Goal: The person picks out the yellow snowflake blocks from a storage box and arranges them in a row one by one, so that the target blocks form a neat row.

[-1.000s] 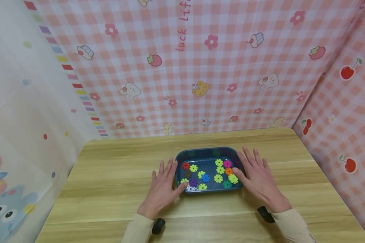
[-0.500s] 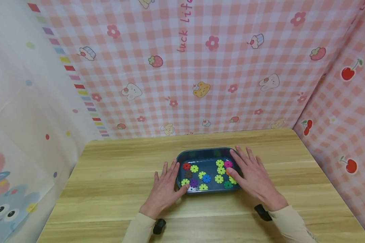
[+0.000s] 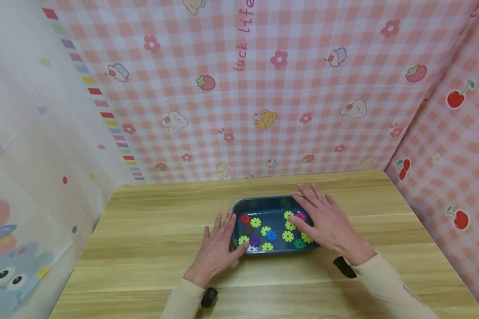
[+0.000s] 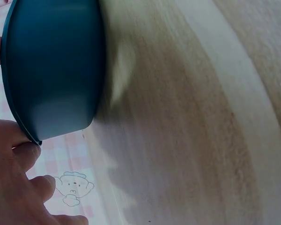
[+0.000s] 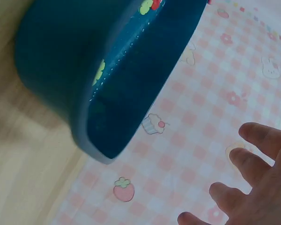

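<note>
A dark blue plastic tray [image 3: 263, 204] stands on the wooden table, with several notched plastic discs lying in it. Among them are a red disc [image 3: 245, 219], a blue disc [image 3: 271, 235], a purple disc [image 3: 254, 241] and a green disc [image 3: 299, 243]. My left hand [image 3: 214, 253] rests against the tray's left end, fingers extended along the outside and thumb at the front rim. Spread over the right end, my right hand [image 3: 330, 222] hides part of the rim and some discs. Its fingers [image 5: 253, 164] hold nothing in the right wrist view.
The wooden table [image 3: 143, 248] meets a pink checked cloth [image 3: 239, 97] behind the tray. More checked cloth [image 3: 455, 168] hangs on the right, and a pale printed cloth [image 3: 76, 212] on the left. A black wrist strap [image 3: 209, 297] shows on the left arm.
My right hand has shifted left, from beside the tray's right end to above it. The left hand stays at the left end. The discs look unmoved in the tray.
</note>
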Demonstrator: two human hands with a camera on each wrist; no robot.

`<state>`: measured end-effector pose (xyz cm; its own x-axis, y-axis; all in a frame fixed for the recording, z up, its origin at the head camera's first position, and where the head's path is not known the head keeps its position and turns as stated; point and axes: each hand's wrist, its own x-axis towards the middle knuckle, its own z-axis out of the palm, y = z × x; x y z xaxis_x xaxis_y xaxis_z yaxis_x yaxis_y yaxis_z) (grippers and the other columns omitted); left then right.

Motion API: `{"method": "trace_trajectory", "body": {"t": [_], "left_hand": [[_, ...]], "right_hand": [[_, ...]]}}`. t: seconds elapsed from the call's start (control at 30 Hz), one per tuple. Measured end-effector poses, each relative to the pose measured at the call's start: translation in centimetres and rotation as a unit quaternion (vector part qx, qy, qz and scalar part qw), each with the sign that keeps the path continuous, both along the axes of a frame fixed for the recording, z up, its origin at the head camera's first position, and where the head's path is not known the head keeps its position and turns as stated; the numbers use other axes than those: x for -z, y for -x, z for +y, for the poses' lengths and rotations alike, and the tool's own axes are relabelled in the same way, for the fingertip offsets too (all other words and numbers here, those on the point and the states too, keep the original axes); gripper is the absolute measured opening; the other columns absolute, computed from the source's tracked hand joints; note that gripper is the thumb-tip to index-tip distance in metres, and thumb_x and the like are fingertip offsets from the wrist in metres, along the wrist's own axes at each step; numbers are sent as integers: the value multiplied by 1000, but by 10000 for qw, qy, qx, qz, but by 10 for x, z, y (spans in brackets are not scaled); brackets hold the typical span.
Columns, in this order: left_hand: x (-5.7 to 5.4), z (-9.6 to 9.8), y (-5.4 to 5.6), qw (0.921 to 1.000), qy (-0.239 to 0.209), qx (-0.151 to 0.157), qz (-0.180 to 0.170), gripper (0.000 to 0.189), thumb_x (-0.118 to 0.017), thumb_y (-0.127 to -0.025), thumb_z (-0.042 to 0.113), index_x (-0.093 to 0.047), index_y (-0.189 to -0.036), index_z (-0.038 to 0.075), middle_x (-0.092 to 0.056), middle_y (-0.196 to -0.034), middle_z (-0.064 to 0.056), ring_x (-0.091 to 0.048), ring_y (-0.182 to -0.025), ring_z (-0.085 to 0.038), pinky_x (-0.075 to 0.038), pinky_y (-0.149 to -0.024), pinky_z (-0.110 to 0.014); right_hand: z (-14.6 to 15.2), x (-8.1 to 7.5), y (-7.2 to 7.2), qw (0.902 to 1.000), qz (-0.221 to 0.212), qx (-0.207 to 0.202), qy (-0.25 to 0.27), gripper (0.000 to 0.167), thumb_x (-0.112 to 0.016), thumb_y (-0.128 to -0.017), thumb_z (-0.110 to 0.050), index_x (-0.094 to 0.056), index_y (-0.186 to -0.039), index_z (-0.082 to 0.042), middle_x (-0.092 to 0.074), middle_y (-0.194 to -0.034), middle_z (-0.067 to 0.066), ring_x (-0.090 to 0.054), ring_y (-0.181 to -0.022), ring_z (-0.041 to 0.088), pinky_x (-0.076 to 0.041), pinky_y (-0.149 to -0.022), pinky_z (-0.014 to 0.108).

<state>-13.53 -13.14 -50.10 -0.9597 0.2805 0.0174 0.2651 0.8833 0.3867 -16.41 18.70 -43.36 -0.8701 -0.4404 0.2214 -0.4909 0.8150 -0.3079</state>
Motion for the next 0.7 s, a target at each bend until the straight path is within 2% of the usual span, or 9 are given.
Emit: {"method": "trace_trajectory", "body": {"t": [0.4, 0.7], "left_hand": [[0, -1, 0, 10000, 26, 66, 4, 91, -55, -99, 62, -25, -165, 8, -17, -173, -7, -15, -157, -38, -20, -119, -71], [1, -2, 1, 9999, 7, 99, -29, 90, -53, -100, 63, -24, -165, 8, -16, -173, -8, -14, -157, -38, -20, -119, -71]], "right_hand": [[-16, -12, 18, 9955, 38, -871, -375, 73, -56, -101, -60, -49, -156, -13, -32, -168, 9, -22, -156, 37, -24, -121, 63], [-30, -13, 38, 9840, -215, -1748, -268, 64, -61, -102, -51, -51, -155, -17, -38, -165, 5, -31, -153, 33, -30, -120, 60]]}}
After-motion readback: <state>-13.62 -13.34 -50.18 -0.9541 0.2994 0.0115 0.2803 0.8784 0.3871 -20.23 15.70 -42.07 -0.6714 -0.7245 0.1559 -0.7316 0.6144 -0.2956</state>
